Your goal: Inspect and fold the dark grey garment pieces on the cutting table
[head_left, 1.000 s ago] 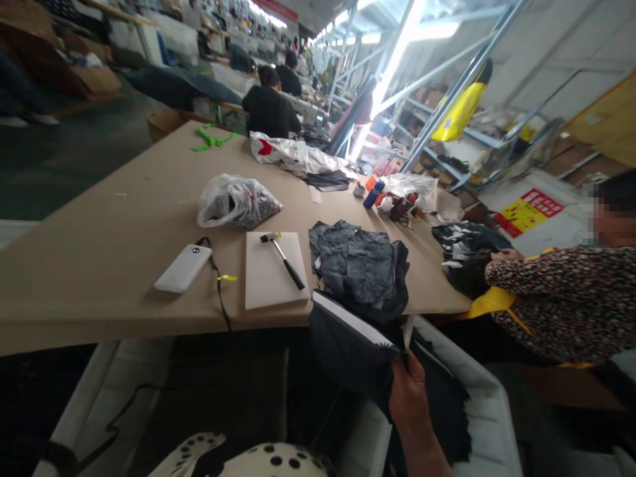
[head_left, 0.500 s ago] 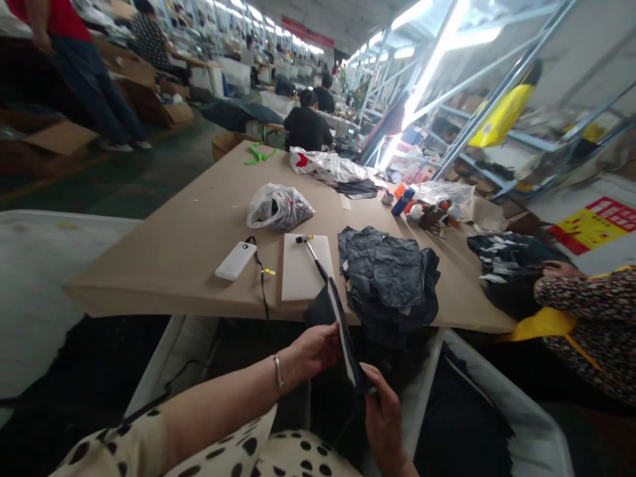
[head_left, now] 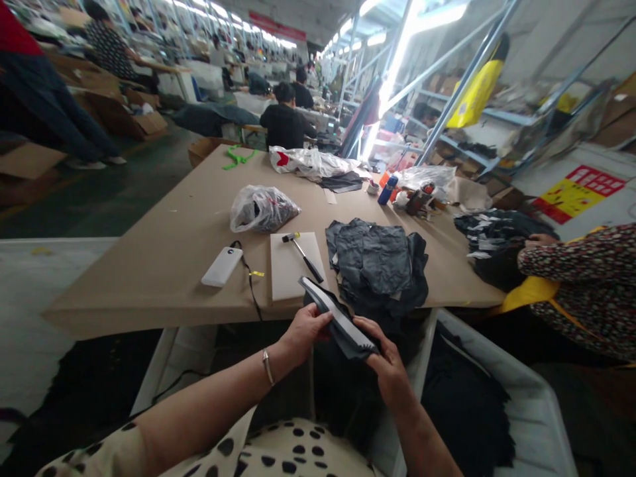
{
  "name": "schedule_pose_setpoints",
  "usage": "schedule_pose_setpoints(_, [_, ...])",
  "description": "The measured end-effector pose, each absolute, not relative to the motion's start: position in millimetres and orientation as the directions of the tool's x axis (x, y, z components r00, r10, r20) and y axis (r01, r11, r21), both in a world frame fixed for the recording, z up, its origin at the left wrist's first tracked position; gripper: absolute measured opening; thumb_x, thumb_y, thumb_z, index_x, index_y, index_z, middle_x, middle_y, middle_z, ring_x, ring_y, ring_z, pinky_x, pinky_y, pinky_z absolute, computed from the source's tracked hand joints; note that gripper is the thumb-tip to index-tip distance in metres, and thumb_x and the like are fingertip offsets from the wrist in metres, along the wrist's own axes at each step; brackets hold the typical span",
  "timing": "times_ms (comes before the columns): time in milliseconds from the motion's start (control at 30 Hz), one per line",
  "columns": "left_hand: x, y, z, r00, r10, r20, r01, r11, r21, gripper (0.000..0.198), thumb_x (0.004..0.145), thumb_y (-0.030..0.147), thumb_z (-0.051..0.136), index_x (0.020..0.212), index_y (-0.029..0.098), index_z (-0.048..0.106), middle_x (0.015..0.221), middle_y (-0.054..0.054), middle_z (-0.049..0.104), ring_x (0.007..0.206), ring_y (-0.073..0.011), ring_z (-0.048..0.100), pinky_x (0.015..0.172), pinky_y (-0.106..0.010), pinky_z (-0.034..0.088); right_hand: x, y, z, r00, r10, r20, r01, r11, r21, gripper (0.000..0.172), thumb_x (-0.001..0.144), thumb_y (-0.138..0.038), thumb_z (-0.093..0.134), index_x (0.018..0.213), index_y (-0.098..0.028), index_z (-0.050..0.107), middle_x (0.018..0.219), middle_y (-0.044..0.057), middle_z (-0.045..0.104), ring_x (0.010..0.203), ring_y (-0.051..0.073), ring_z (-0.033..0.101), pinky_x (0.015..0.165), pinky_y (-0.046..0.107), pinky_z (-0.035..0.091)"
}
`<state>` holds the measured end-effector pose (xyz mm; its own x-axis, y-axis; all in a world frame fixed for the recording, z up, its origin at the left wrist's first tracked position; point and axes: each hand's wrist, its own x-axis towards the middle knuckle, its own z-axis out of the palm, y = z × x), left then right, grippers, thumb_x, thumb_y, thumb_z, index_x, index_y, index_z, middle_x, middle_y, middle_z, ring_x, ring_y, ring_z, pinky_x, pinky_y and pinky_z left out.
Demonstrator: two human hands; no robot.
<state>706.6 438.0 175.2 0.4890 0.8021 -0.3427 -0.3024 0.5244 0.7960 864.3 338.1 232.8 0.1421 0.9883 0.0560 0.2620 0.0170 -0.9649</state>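
Observation:
Between my two hands is a dark fabric piece (head_left: 338,317) with a pale strip along its face, tilted down to the right in front of the table edge. My left hand (head_left: 304,334) pinches its left side, thumb on the strip. At its lower right end, my right hand (head_left: 385,354) grips the edge. Just beyond lies a small hammer (head_left: 304,257) with a dark handle, on a white board (head_left: 285,281). Right of the board, a pile of dark fabric pieces (head_left: 377,255) hangs partly over the table edge.
On the brown table (head_left: 163,265) are a white power bank (head_left: 222,266) with a black cord, a plastic bag (head_left: 263,209) and a blue can (head_left: 387,190). Another person's sleeve (head_left: 571,265) and hand are at the right. White bins (head_left: 539,404) holding dark fabric stand below.
The fabric piece has turned from steep and edge-on to flatter, its pale strip now facing up. My right hand has risen with it. The view has shifted slightly to the right.

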Motion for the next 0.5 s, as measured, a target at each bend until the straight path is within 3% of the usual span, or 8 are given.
schedule_pose_setpoints(100, [700.0, 440.0, 176.7, 0.449, 0.828, -0.336, -0.305, 0.495, 0.813, 0.052, 0.061, 0.044, 0.075, 0.094, 0.01, 0.053, 0.084, -0.009, 0.063, 0.066, -0.0167, 0.059, 0.055, -0.023, 0.046, 871.5, 345.0, 249.7, 0.189, 0.979, 0.074, 0.127, 0.051, -0.991, 0.059, 0.057, -0.013, 0.043, 0.112, -0.022, 0.065, 0.128, 0.006, 0.058, 0.126, 0.027, 0.045, 0.106, 0.049, 0.039])
schedule_pose_setpoints(167, [695.8, 437.2, 176.9, 0.43, 0.84, -0.331, -0.283, 0.473, 0.834, 0.051, 0.06, 0.043, 0.075, 0.092, 0.009, 0.054, 0.085, -0.01, 0.063, 0.07, -0.0189, 0.059, 0.058, -0.026, 0.048, 876.2, 343.1, 253.4, 0.228, 0.971, 0.073, 0.103, 0.051, -0.993, 0.054, 0.063, -0.015, 0.044, 0.112, -0.022, 0.065, 0.13, 0.008, 0.057, 0.126, 0.028, 0.046, 0.102, 0.05, 0.043])
schedule_pose_setpoints(233, [694.5, 430.6, 180.2, 0.436, 0.846, -0.309, -0.241, 0.44, 0.865, 0.05, 0.061, 0.043, 0.073, 0.092, 0.008, 0.057, 0.084, -0.01, 0.063, 0.069, -0.0187, 0.058, 0.057, -0.026, 0.047, 873.4, 342.0, 251.1, 0.219, 0.973, 0.067, 0.261, 0.008, -0.965, 0.045, 0.073, -0.022, 0.049, 0.116, -0.022, 0.062, 0.132, 0.008, 0.055, 0.126, 0.028, 0.046, 0.103, 0.05, 0.041])
schedule_pose_setpoints(333, [697.5, 418.8, 192.4, 0.49, 0.84, -0.231, -0.256, 0.392, 0.883, 0.043, 0.062, 0.038, 0.072, 0.091, 0.008, 0.062, 0.085, -0.009, 0.065, 0.074, -0.0184, 0.058, 0.065, -0.025, 0.047, 852.5, 347.7, 235.7, 0.149, 0.987, 0.063, 0.546, -0.029, -0.837, 0.054, 0.071, -0.034, 0.065, 0.123, -0.02, 0.056, 0.13, 0.011, 0.055, 0.122, 0.027, 0.049, 0.106, 0.047, 0.038])
schedule_pose_setpoints(433, [698.7, 413.5, 200.2, 0.514, 0.844, -0.155, -0.282, 0.337, 0.898, 0.029, 0.062, 0.03, 0.07, 0.081, 0.009, 0.065, 0.082, -0.008, 0.065, 0.077, -0.0175, 0.057, 0.074, -0.024, 0.046, 828.2, 357.8, 212.8, 0.076, 0.997, -0.009, 0.534, -0.049, -0.844, 0.038, 0.076, -0.038, 0.061, 0.109, -0.019, 0.058, 0.1, 0.007, 0.068, 0.093, 0.021, 0.062, 0.087, 0.036, 0.051])
schedule_pose_setpoints(500, [696.0, 414.6, 196.6, 0.544, 0.827, -0.144, -0.232, 0.313, 0.921, 0.025, 0.063, 0.03, 0.067, 0.078, 0.01, 0.065, 0.079, -0.007, 0.064, 0.074, -0.0176, 0.056, 0.072, -0.025, 0.045, 819.9, 361.7, 199.6, 0.039, 0.998, -0.046, 0.552, -0.06, -0.832, 0.028, 0.081, -0.038, 0.055, 0.102, -0.02, 0.057, 0.09, 0.004, 0.066, 0.081, 0.018, 0.062, 0.076, 0.031, 0.052])
